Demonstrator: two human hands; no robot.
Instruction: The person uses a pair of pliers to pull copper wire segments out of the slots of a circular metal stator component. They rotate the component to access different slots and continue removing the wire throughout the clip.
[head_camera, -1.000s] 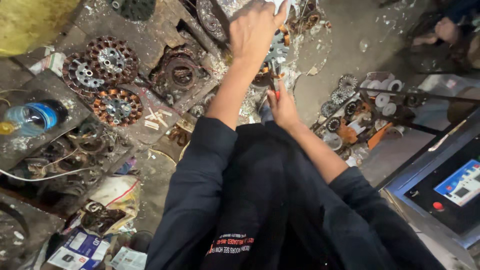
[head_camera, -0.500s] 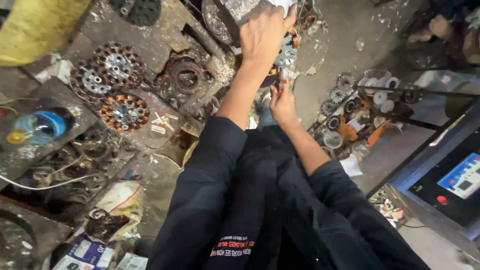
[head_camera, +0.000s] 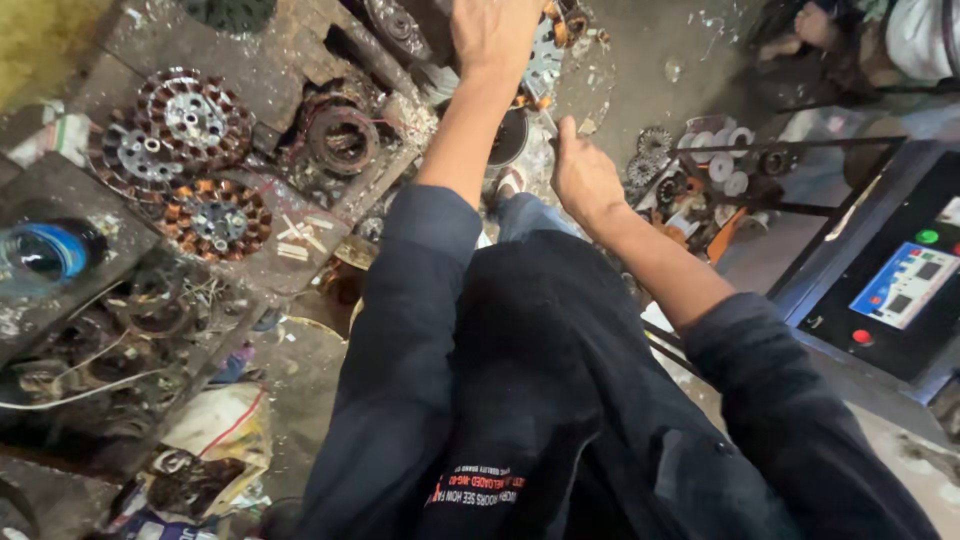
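On the cluttered workshop bench (head_camera: 270, 70) we have moved our left hand (head_camera: 495, 35) higher onto the metal stator (head_camera: 545, 55), gripping it; our right hand (head_camera: 583, 175), below it, has shifted closer, loosely clenched, thumb up.

We see a round grey toothed metal stator plate (head_camera: 545, 55) tilted at the top edge, partly hidden under our left hand (head_camera: 495, 35)

You've got two hands out front: your left hand (head_camera: 495, 35) and your right hand (head_camera: 583, 175). On the bench sit three round wound stators (head_camera: 215, 218), one dark ring coil (head_camera: 342, 138) and one blue-capped bottle (head_camera: 45, 252); the panel (head_camera: 900, 290) shows one green button and one red
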